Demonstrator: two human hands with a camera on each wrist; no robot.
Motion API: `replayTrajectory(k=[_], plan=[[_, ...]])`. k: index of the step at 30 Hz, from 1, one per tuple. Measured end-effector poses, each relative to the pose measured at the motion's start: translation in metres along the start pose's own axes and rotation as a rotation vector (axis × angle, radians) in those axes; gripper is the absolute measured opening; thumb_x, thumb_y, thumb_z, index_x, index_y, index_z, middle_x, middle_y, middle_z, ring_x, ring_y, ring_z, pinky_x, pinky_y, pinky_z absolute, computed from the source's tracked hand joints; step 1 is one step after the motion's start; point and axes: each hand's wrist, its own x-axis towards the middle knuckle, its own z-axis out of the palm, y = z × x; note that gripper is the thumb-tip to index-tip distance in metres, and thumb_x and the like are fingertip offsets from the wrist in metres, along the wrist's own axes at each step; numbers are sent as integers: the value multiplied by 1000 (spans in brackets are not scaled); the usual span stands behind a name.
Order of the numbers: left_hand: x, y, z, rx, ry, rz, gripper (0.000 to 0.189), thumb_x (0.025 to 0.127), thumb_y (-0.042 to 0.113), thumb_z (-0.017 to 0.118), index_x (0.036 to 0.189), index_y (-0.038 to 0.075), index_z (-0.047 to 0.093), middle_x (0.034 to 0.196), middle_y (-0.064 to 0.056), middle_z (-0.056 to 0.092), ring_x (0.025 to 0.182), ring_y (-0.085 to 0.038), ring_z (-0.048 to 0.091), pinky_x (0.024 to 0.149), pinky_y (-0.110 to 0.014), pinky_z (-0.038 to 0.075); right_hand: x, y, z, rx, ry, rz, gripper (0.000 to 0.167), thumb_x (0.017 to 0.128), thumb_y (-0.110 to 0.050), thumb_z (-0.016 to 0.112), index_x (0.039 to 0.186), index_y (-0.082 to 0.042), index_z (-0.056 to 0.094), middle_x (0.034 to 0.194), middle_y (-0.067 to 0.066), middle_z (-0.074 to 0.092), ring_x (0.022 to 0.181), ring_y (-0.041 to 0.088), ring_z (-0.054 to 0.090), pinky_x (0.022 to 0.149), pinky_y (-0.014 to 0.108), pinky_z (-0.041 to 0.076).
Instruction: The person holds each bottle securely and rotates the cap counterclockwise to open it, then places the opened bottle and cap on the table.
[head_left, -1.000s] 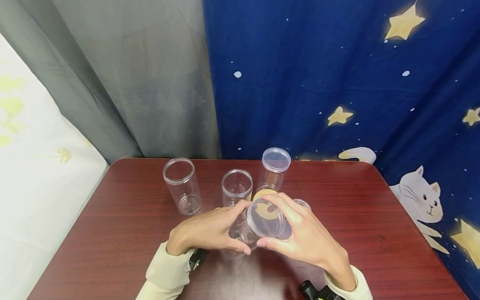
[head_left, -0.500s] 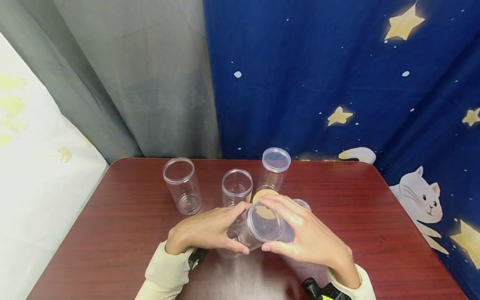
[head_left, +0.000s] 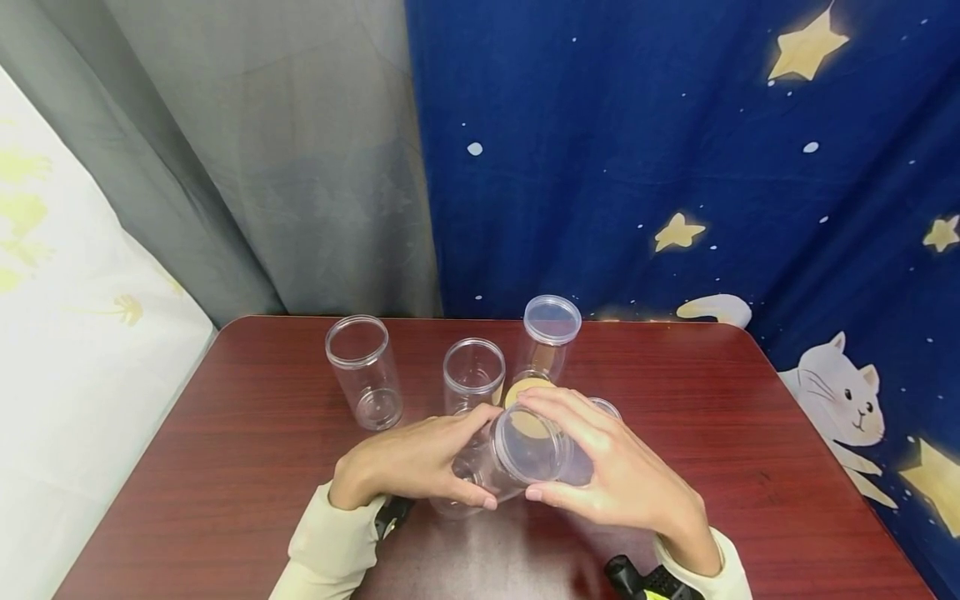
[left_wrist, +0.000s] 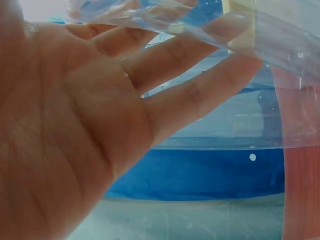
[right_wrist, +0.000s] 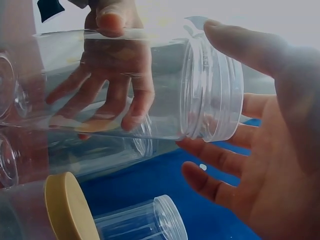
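Note:
A clear plastic jar (head_left: 482, 477) is held up tilted over the table, its clear lid (head_left: 531, 446) facing up and toward the right. My left hand (head_left: 420, 462) holds the jar's body, thumb on the near side and fingers round the far side. Around the lid, my right hand (head_left: 618, 471) has its thumb in front and fingers behind. In the right wrist view the lid (right_wrist: 223, 92) sits over the neck, with ridged rings showing beside it; whether it is tight I cannot tell. The left wrist view shows the left fingers (left_wrist: 175, 85) stretched along the clear wall.
An open clear jar (head_left: 358, 367) stands at the left, another open one (head_left: 474, 367) behind the hands. At the back stands a clear-lidded jar (head_left: 552, 321); a yellow-lidded jar (right_wrist: 67, 207) is in front of it. Another clear rim (head_left: 604, 407) is partly hidden by the right hand.
My right hand has shifted slightly right and toward me, its thumb sliding along the lid's edge. The left hand and jar stay almost where they were.

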Motion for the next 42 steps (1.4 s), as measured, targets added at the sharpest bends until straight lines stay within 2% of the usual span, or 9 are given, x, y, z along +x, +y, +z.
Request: replayTrajectory(k=[5,12,17,25,30,38,42], plan=[[-1,-1,-1,1,-8,5,83,78,60,76,145,33,36,127,12,59,112,-2,58,98,-28,47,-1,0,-2,-14,5,24,79,79,-45,80,146,-20,47,146,-9,48,133,9,46,102,37,41],[-3,-2,-2,5,-28,9,83,78,57,77,145,31,35,129,10,59,115,-5,58,100,-29,47,0,4,-3,36,37,-6,77,80,-39,81,146,-19,46,146,-8,49,127,10,49,107,19,34],[-3,-3,-3,16,-33,-10,82,77,58,77,144,32,36,127,9,60,114,-7,60,98,-29,47,0,8,-2,36,40,4,80,78,-37,83,147,-21,46,144,-7,51,125,10,49,106,18,34],[-4,-3,-4,2,-45,-14,85,77,62,76,146,32,36,126,11,60,112,-7,60,97,-29,48,-3,16,-6,53,33,120,78,77,-36,84,145,-19,49,137,-5,55,123,11,48,101,23,39],[-5,-3,-4,6,-49,-15,85,77,62,76,147,34,34,127,11,60,112,-3,58,98,-29,47,-5,22,-8,37,42,161,81,76,-33,86,146,-21,48,137,-6,54,120,13,49,95,25,44],[-5,-3,-4,-11,-57,-3,87,78,62,75,148,30,35,133,10,57,118,-5,56,101,-30,46,-8,33,-10,15,39,233,80,76,-33,86,146,-21,47,143,-6,49,130,11,45,104,26,41],[-4,-3,-4,-14,-63,11,88,78,60,75,149,28,35,141,12,52,123,-1,52,106,-30,43,-11,38,-12,10,39,277,80,77,-32,85,147,-23,45,144,-6,49,131,12,45,103,30,43]])
